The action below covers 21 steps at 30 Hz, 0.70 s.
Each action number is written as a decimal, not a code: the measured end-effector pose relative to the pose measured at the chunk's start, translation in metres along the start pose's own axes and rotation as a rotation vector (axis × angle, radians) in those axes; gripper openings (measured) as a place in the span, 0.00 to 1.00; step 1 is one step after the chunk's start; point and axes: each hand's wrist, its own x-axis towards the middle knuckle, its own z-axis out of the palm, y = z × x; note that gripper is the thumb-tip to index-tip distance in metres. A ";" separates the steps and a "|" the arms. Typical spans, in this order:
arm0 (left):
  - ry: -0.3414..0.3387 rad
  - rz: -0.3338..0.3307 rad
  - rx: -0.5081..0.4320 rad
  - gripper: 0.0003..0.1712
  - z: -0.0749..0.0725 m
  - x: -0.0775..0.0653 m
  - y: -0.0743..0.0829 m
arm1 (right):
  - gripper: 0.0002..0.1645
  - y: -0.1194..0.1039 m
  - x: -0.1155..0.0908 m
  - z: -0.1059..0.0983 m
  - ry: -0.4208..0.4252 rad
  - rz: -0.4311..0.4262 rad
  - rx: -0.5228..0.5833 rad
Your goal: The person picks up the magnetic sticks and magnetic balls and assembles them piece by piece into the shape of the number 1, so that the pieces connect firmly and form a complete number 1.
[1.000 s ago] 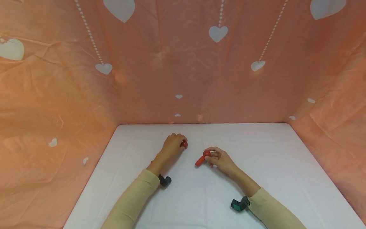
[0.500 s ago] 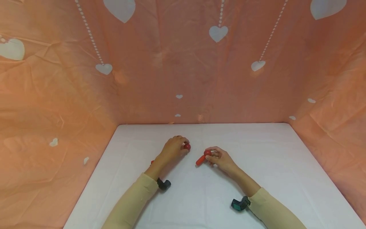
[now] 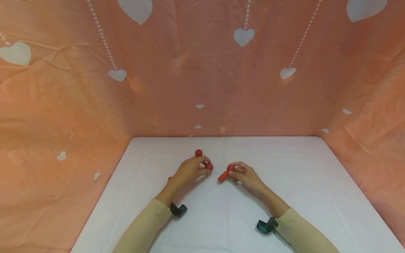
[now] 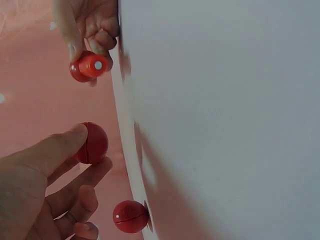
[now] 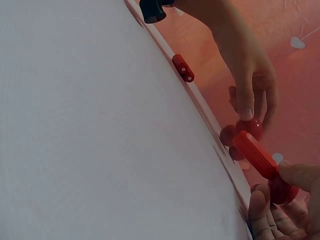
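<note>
Between thumb and fingertips, my left hand (image 3: pixel 189 170) pinches a glossy red ball (image 4: pixel 97 143) with a seam round its middle. To its right, my right hand (image 3: pixel 248 178) pinches a second red ball (image 3: pixel 231 168). A short red rod (image 3: pixel 223 176) is joined to that ball and points down and left in the head view. The rod's end (image 4: pixel 97 65) shows a silver disc in the left wrist view. A small gap separates the left hand's ball from the rod and ball in the right hand.
Another red ball (image 3: pixel 198 153) sits on the white table (image 3: pixel 272 151) just beyond the left hand. Red rods (image 5: pixel 183 68) lie on the table, mostly hidden behind the left wrist in the head view. Orange cloth (image 3: pixel 177 80) with pale hearts walls the back and sides.
My left hand has moved a little right and nearer with its ball, uncovering the red ball behind it. The right hand stays nearly still, holding its ball and rod.
</note>
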 end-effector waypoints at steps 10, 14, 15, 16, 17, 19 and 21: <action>-0.043 -0.011 -0.050 0.19 0.005 -0.011 -0.001 | 0.29 -0.001 0.000 0.001 0.046 0.051 0.004; -0.054 -0.034 -0.056 0.21 0.007 -0.015 -0.001 | 0.28 -0.001 0.000 0.001 0.047 0.061 0.021; -0.057 -0.038 -0.059 0.21 0.008 -0.015 -0.001 | 0.28 -0.001 0.000 0.001 0.045 0.061 0.025; -0.059 -0.042 -0.061 0.21 0.008 -0.016 -0.001 | 0.28 -0.001 0.000 0.000 0.045 0.062 0.028; -0.063 -0.045 -0.063 0.21 0.009 -0.017 -0.002 | 0.28 -0.001 -0.001 0.000 0.044 0.059 0.033; -0.070 -0.043 -0.067 0.20 0.010 -0.018 -0.002 | 0.27 -0.001 -0.001 0.000 0.041 0.052 0.039; -0.081 -0.038 -0.075 0.19 0.011 -0.020 -0.001 | 0.27 -0.001 -0.001 0.000 0.033 0.035 0.034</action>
